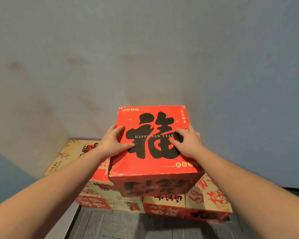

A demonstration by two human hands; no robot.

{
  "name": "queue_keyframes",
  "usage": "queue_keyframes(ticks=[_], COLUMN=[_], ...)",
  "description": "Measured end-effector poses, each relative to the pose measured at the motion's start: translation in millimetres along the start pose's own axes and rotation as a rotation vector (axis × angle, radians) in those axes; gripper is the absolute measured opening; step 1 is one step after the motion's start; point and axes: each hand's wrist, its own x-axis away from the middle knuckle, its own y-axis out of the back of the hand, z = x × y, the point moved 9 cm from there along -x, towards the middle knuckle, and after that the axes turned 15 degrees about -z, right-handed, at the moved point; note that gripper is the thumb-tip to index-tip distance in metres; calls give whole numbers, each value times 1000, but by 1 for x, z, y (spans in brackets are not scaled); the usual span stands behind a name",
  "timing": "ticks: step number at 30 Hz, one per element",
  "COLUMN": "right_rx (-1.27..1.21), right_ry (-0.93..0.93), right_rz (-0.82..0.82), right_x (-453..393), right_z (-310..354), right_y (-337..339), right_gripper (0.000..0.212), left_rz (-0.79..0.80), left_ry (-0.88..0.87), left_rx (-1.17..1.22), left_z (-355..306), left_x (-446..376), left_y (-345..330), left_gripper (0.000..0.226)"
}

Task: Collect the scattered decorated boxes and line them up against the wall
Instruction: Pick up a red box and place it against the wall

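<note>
Against the wall (145, 49), both hands, left hand (114, 141) and right hand (188, 143), press flat-fingered on the red box (155, 163); square it gently atop the lower boxes (188, 204).

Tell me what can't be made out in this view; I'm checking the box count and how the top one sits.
- Lower boxes: head view; the red box and both forearms cover them, so no count.
- Red box's back edge against the wall: contact or gap hidden behind its top.
- Cream box: partly covered by the left hand and arm.
- Right hand: fingertips over the far side edge unseen.
- Small gold print: too small.
</note>
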Motion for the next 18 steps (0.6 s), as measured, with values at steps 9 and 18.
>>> queue_keyframes(ticks=[9, 18], right_rx=[26, -23], right_ry=[-98, -202], right_rz=[89, 62], right_x=[-84, -97], right_z=[-72, -105], right_y=[-98, -110], right_gripper=[52, 53], left_rz=[87, 124], left_ry=[105, 149], left_rx=[75, 223], left_z=[66, 74], left_x=[-86, -128], left_y=[-124, -171], left_gripper=[87, 94])
